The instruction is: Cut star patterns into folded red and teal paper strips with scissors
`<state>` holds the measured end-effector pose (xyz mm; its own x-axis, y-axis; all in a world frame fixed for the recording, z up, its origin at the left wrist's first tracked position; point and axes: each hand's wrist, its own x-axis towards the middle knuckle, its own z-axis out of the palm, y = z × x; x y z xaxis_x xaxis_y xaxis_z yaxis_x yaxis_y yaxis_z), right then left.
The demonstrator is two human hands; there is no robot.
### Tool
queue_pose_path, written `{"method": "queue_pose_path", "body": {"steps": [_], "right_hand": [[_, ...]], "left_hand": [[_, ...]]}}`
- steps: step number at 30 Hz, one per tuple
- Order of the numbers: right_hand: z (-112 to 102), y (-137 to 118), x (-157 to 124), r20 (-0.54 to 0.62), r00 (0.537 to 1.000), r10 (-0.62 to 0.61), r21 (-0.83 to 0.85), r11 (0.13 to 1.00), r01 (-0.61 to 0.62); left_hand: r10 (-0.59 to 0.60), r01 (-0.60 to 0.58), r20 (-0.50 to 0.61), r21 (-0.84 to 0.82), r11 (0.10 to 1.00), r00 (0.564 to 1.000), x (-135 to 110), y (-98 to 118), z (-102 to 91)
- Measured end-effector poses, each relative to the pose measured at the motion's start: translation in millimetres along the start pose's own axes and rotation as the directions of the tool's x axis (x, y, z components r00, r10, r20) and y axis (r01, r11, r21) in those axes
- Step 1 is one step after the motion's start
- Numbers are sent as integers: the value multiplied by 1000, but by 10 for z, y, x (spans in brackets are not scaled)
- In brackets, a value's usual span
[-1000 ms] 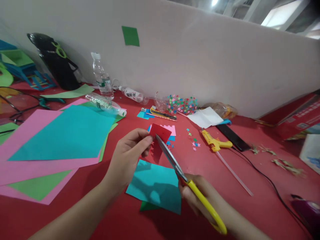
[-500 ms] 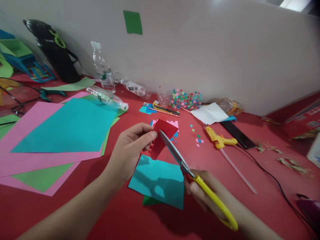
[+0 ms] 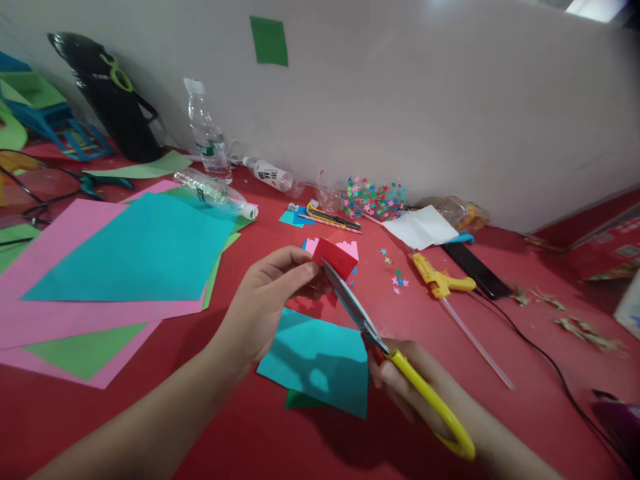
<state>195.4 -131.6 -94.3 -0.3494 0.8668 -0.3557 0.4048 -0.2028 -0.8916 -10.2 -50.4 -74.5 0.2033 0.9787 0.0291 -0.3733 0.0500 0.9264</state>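
Observation:
My left hand pinches a small piece of red paper above the red table. My right hand grips yellow-handled scissors, whose blades reach up to the lower edge of the red paper. A cyan sheet lies on the table under both hands, with a green scrap poking out beneath it.
Large cyan, pink and green sheets cover the left. Plastic bottles, a pile of paper stars, a utility knife, a yellow glue gun with its cable, a black phone and white paper lie by the wall.
The red paper has turned in my left hand, now flatter and foreshortened, its jagged lower edge out of sight. The scissors stay at its edge. The camera shifted slightly.

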Motion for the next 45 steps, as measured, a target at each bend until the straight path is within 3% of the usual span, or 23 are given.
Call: {"method": "queue_pose_path", "body": {"steps": [5, 12, 23, 29, 34, 40, 45], "right_hand": [[18, 62, -13, 15, 999, 42, 52, 998, -43], [23, 147, -20, -1, 1000, -2, 47, 999, 2], [13, -28, -24, 8, 997, 72, 30, 997, -72], [23, 38, -8, 14, 998, 66, 48, 997, -67], [34, 95, 8, 18, 1000, 7, 71, 997, -8], [48, 80, -5, -8, 998, 56, 44, 997, -56], [34, 34, -3, -63, 998, 9, 10, 1000, -8]], "left_hand": [[9, -9, 19, -30, 1000, 1000, -4, 2, 2], [27, -27, 27, -4, 1000, 999, -5, -7, -3], [13, -12, 12, -39, 999, 1000, 1, -7, -4], [-4, 5, 18, -62, 998, 1000, 16, -16, -10], [-1, 1, 13, -23, 1000, 1000, 27, -21, -10], [6, -6, 16, 11, 1000, 1000, 30, -25, -19], [9, -10, 18, 93, 996, 1000, 29, 14, -28]]}}
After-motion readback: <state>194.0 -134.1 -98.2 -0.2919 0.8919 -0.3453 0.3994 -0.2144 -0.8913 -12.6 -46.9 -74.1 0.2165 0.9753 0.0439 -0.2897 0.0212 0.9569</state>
